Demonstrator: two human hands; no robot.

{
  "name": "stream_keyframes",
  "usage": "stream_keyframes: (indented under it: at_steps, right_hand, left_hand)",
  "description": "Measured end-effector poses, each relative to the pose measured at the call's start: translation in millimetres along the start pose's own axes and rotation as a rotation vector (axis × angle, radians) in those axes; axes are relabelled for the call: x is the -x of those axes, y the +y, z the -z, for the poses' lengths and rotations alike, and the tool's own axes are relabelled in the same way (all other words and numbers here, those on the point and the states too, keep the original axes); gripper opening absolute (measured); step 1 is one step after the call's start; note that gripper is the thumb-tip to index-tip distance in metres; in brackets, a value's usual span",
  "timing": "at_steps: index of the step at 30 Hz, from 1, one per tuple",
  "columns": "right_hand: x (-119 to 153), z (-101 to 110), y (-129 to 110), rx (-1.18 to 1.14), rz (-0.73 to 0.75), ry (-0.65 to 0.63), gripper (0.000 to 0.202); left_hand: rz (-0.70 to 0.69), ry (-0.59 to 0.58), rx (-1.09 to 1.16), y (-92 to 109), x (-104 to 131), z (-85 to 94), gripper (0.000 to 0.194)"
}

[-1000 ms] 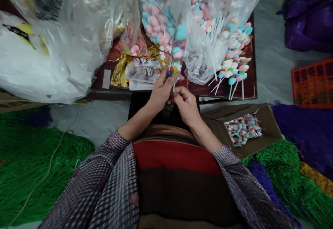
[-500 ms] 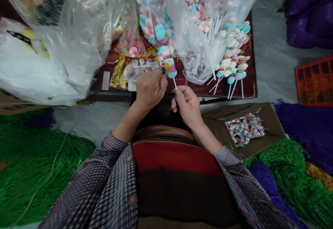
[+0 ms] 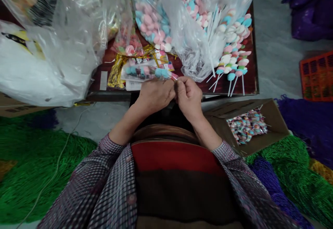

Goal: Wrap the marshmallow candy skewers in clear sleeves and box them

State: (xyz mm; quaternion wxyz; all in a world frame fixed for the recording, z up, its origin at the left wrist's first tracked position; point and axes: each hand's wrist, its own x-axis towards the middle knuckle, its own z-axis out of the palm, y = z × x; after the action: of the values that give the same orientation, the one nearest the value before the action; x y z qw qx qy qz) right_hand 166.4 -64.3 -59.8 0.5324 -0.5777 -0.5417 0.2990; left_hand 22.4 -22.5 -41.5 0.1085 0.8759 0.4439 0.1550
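A marshmallow skewer (image 3: 161, 72) in a clear printed wrapper points to the left, just above the table's front edge. Its pink, white and blue pieces show beyond my left hand (image 3: 158, 95), whose fingers are closed round the lower end of the wrapper. My right hand (image 3: 189, 96) is pressed up against the left one, pinching the gathered end of the wrapper by the stick. The stick itself is hidden between the fingers. Beneath the skewer lie flat printed wrappers (image 3: 165, 56) and a bundle of gold twist ties (image 3: 114, 74).
Unwrapped marshmallow skewers (image 3: 231, 60) lie at the table's right side. Behind are bags of loose marshmallows (image 3: 151, 20) and a crumpled clear bag (image 3: 195, 62). A big white bag (image 3: 49, 73) covers the left. A cardboard box (image 3: 277, 125) of wrapped skewers stands below right.
The skewer has swung from upright to lying leftwards. My left hand has moved right and down to the wrapper's end, and the two hands now meet.
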Motion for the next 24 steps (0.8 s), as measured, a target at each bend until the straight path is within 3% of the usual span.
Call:
stream_keyframes:
  at_steps: [5,9,15,20,24]
  right_hand:
    - [-1,1,-3,-0.277,-0.119,-0.069,0.035]
    - [1,4,-3,-0.382,-0.18,-0.046,0.038]
    - [6,-2,-3,-0.459,-0.244,-0.074,0.037]
    - [9,-6,-3,-0.535,-0.325,-0.14,0.038]
    - [9,-6,0,-0.547,-0.342,-0.124,0.039]
  left_hand:
    - [-0.009,0.234,0.315,-6,-1,-4.3,0.031]
    - [0.071,0.292,0.784,-15,-6,-3.5,0.037]
    - [0.193,0.183,1.363,-10,-25,-16.3,0.047]
    - [0.315,0.16,1.417,2,-25,-26.4,0.044]
    - [0.355,0.142,1.468,6,-22,-23.3,0.044]
